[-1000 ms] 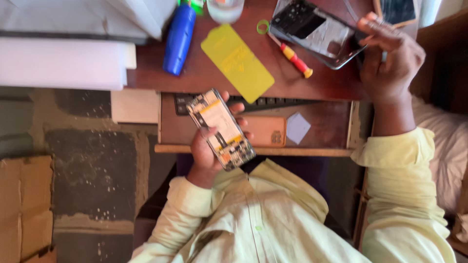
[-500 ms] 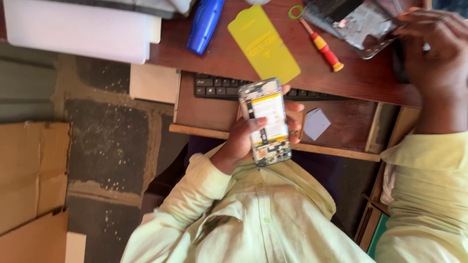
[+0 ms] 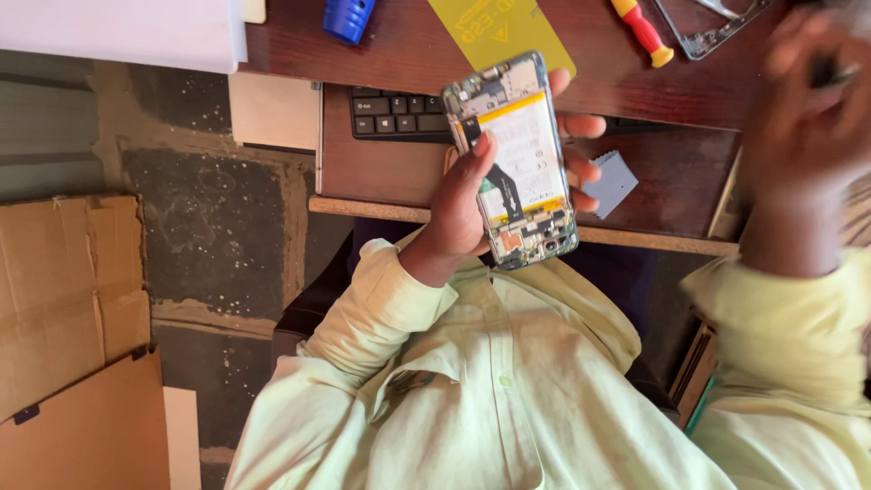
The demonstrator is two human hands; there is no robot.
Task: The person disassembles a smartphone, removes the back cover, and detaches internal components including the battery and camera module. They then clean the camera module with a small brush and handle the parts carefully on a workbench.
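L hand (image 3: 463,204) is gripping an opened smartphone (image 3: 513,159), back cover off, above the keyboard (image 3: 395,113); R hand (image 3: 812,109) is blurring near the desk edge (image 3: 635,86), fingers curled on a small dark object, can't tell what

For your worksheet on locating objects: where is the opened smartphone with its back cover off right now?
In the head view, the opened smartphone sits centre frame in the left hand, above the black keyboard and just below the yellow plastic sheet.

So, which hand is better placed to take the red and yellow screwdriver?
Probably the right hand: it is nearer the screwdriver, while the left hand holds the opened phone.
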